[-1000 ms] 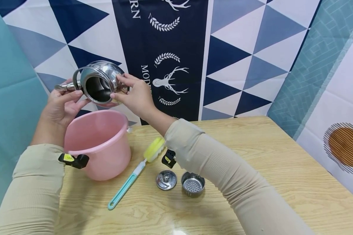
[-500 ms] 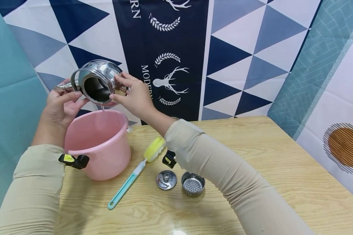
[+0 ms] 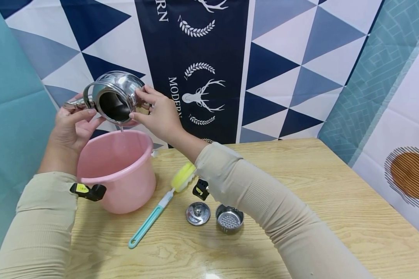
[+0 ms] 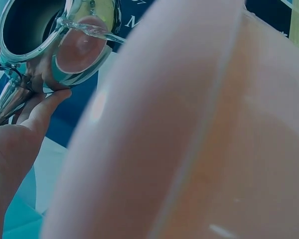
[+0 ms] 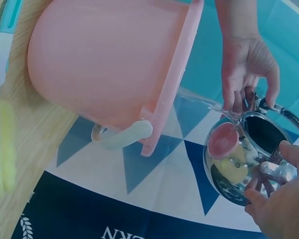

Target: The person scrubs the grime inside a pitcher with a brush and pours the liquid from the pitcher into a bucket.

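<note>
A shiny steel teapot [image 3: 127,82] is held tilted above a pink bucket [image 3: 134,190], its round mouth facing down and toward me. Water [image 4: 92,31] streams from the mouth's lower rim into the bucket, clear in both wrist views. My left hand [image 3: 70,130] grips the teapot on its left, at what looks like the spout; some of its fingers are hidden behind. My right hand [image 3: 160,112] pinches the right side, with thumb near the rim and fingers on the body. The arched handle hangs over to the left of the mouth.
On the wooden table [image 3: 283,174] lies a brush with a yellow sponge head [image 3: 182,178] and a teal handle [image 3: 146,226]. A steel lid [image 3: 197,214] and a perforated strainer basket [image 3: 229,219] sit right of it. Patterned cloth hangs behind.
A second ago no stream showed; by half a second ago water was running from the teapot's rim, and it still runs. The teapot has tipped slightly further. Both hands keep their hold.
</note>
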Tool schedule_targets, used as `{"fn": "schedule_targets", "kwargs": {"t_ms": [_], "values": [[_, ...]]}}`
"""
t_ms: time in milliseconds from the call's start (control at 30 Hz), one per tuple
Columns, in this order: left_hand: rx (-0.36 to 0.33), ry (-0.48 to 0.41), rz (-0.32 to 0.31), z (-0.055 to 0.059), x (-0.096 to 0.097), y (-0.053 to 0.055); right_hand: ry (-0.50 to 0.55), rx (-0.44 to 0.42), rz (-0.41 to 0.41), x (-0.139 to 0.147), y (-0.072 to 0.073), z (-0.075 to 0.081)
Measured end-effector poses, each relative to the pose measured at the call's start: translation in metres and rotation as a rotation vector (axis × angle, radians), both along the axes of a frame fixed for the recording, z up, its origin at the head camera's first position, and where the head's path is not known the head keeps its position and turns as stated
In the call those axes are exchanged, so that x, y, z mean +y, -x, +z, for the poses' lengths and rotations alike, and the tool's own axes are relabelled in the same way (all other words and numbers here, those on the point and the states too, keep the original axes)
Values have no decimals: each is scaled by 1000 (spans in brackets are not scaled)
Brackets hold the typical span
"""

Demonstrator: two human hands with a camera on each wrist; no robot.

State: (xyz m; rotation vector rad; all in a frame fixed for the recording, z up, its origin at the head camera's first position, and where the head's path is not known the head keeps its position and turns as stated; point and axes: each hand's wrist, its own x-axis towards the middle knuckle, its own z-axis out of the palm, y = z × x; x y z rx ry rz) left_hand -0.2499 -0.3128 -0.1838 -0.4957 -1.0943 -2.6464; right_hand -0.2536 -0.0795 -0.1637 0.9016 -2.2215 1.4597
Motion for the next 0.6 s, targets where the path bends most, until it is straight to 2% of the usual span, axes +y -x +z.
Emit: {"fn": "schedule_targets", "kwargs": {"t_ms": [400,600], "values": [[9,-16,26,0,0,-1,-62,94,-35,1,-2,0],[13,-34,21,1,1,-2,-76,98,-41,1,-3,1]]}}
